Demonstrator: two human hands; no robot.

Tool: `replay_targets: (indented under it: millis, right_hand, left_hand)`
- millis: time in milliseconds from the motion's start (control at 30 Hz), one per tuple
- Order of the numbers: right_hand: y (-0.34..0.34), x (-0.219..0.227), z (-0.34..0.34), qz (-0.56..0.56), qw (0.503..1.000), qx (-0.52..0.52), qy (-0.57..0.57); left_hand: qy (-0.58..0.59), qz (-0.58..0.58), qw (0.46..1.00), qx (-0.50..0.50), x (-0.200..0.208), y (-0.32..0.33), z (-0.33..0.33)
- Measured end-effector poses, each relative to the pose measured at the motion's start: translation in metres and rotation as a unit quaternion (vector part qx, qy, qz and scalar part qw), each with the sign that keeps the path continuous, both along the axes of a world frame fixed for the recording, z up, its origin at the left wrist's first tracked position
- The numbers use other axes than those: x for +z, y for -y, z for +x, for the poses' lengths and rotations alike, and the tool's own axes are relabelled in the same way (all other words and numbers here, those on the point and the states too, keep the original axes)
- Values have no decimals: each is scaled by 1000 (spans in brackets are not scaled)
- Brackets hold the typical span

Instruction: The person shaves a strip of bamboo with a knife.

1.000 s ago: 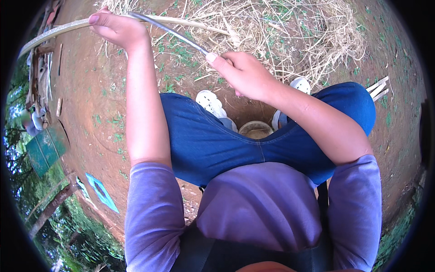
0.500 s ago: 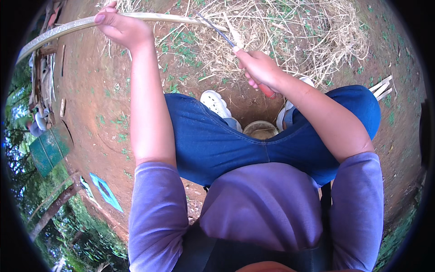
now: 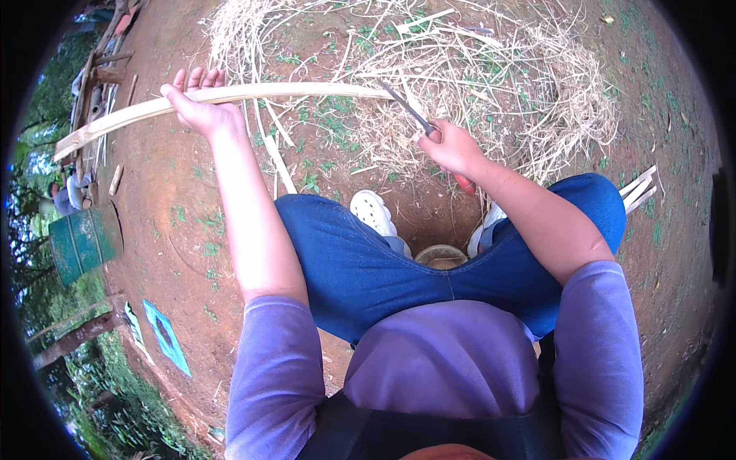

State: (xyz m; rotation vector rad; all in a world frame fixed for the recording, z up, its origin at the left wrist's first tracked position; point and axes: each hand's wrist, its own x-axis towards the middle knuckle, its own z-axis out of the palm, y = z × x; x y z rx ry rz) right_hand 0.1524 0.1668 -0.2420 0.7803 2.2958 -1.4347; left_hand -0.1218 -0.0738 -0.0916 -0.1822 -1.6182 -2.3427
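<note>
A long pale strip, apparently bamboo (image 3: 307,90), stretches across the upper left of the view. My left hand (image 3: 205,111) holds it palm up, the strip lying across the palm under the thumb with the fingertips showing beyond it. In my right hand (image 3: 451,146) is a knife (image 3: 410,110), its red handle end showing below the fist. The dark blade points up and left, and its tip meets or overlaps the strip's right end. Whether the edge bites into the strip I cannot tell.
Pale shavings (image 3: 491,100) lie heaped on the ground ahead. Cut strips (image 3: 640,188) rest beyond my right knee. Between my white shoes (image 3: 373,213) is a round, pale object (image 3: 441,257), partly hidden. A green drum (image 3: 84,244) and a blue sheet (image 3: 166,337) lie at left.
The strip and both hands sit lower in the view, and the strip's left end now shows. My left fingers have straightened somewhat. The knife remains at the strip's right end.
</note>
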Motion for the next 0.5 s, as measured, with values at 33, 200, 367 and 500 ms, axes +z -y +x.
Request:
replay_targets:
  millis: [33,200,367,500]
  right_hand:
    - [2,0,-2,0,1000,4,-12]
    - [27,10,-3,17,996,50,-72]
    - [73,51,-8,-21,981,122,-146]
    - [109,62,-10,-48,974,91,-204]
  left_hand:
    - [22,3,1000,11,1,10,1]
    - [77,11,997,-5,-7,39,17]
    - [34,-28,999,-20,-9,39,29]
    - [10,-16,999,-32,-8,30,38]
